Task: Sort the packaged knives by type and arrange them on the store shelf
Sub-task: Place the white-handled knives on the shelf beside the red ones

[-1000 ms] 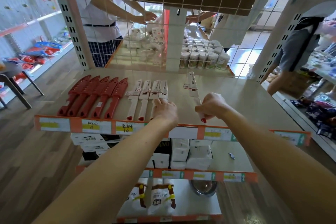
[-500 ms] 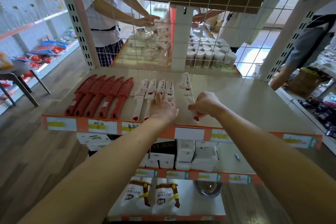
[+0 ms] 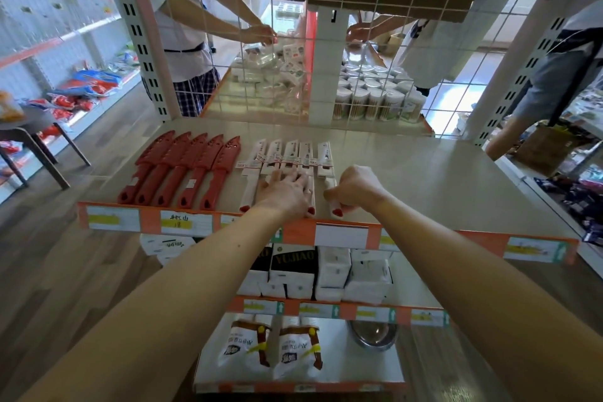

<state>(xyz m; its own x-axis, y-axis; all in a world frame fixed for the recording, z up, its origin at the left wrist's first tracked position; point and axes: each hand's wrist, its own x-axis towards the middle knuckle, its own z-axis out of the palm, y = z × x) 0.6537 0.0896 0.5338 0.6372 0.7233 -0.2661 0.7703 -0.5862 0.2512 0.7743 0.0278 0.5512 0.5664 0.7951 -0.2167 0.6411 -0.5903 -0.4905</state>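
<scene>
Several red sheathed knives (image 3: 186, 170) lie side by side on the left of the beige shelf (image 3: 424, 186). To their right lies a row of white-handled packaged knives (image 3: 284, 157) with red handle tips. My left hand (image 3: 287, 191) rests flat on their handles, fingers spread. My right hand (image 3: 354, 188) is closed on the handle of the rightmost white knife (image 3: 325, 157), which lies on the shelf close beside the row.
A wire grid (image 3: 326, 59) closes the back of the shelf. People stand behind it and at the right. Price labels line the orange front edge (image 3: 342, 233). Lower shelves hold white boxes (image 3: 352, 274), bags and a steel bowl (image 3: 372, 334). A stool (image 3: 36, 140) stands left.
My right hand has slid the last white knife left, close to the white row. My left hand has flattened onto the row's handles.
</scene>
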